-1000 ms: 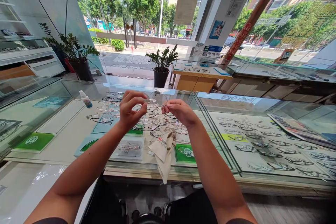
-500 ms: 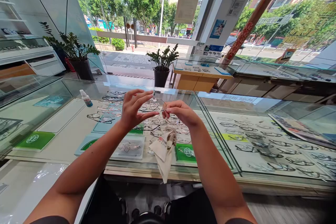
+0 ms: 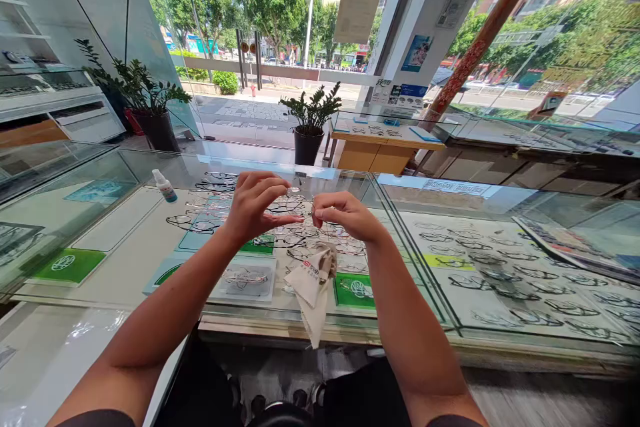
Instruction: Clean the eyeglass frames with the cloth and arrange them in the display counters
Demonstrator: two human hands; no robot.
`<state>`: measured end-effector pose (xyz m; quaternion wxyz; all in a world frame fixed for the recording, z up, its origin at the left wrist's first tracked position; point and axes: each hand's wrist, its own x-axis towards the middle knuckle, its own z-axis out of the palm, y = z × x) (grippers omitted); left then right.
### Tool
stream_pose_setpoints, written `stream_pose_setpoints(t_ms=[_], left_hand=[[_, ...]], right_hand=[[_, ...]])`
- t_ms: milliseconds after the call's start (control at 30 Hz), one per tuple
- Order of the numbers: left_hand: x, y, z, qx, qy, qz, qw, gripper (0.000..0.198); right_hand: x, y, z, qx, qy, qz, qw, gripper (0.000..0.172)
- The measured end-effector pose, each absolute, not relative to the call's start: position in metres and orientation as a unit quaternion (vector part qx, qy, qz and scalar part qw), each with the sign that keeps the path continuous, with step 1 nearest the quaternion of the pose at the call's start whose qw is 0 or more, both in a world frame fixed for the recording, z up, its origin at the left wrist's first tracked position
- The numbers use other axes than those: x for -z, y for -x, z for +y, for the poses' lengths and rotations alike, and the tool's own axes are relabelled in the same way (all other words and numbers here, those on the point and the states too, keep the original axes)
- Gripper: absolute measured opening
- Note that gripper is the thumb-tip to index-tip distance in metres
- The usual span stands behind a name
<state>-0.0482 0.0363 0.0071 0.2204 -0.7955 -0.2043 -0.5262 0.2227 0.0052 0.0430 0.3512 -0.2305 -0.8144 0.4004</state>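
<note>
Above the glass counter [image 3: 125,273], my right hand [image 3: 345,215] is closed, its fingertips pinching a thin-rimmed pair of eyeglasses [image 3: 303,189] that barely stands out from the frames behind. My left hand [image 3: 257,205] faces it from the left, thumb and fingers spread apart in a C shape around the near side of the glasses. Whether its fingertips touch the rim I cannot tell. Below the hands lies a beige cleaning cloth [image 3: 311,283] with red and dark print, its corner hanging over the counter's front edge. Several eyeglasses [image 3: 193,223] lie about the hands.
A small spray bottle [image 3: 165,185] with blue liquid stands at the left. A tray with glasses [image 3: 245,278] sits near the front, beside a green card [image 3: 354,290]. More frames [image 3: 500,273] fill the right-hand case. Potted plants [image 3: 309,123] stand beyond the counter.
The left fingers have curled slightly and drawn back from the glasses. My right hand has turned a little, and the rim shows less clearly between the hands.
</note>
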Motion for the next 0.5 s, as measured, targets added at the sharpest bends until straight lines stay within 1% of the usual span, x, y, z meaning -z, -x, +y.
stream_pose_setpoints(t_ms=[233, 367, 433, 500], left_hand=[[-0.0098, 0.0437, 0.0335, 0.538, 0.807, -0.157, 0.187, 0.047], [-0.007, 0.043, 0.0324, 0.544, 0.81, -0.169, 0.136, 0.053], [-0.0058, 0.0433, 0.0318, 0.549, 0.805, -0.187, 0.127, 0.056], [-0.0057, 0.0438, 0.0308, 0.557, 0.793, -0.212, 0.126, 0.056]], right_hand=[[-0.0422, -0.2248, 0.0057, -0.402, 0.237, -0.81, 0.355, 0.034], [-0.041, -0.2243, 0.0058, -0.394, 0.249, -0.805, 0.366, 0.036], [-0.0403, -0.2237, 0.0059, -0.378, 0.264, -0.798, 0.389, 0.039], [-0.0396, -0.223, 0.0059, -0.351, 0.278, -0.784, 0.43, 0.042]])
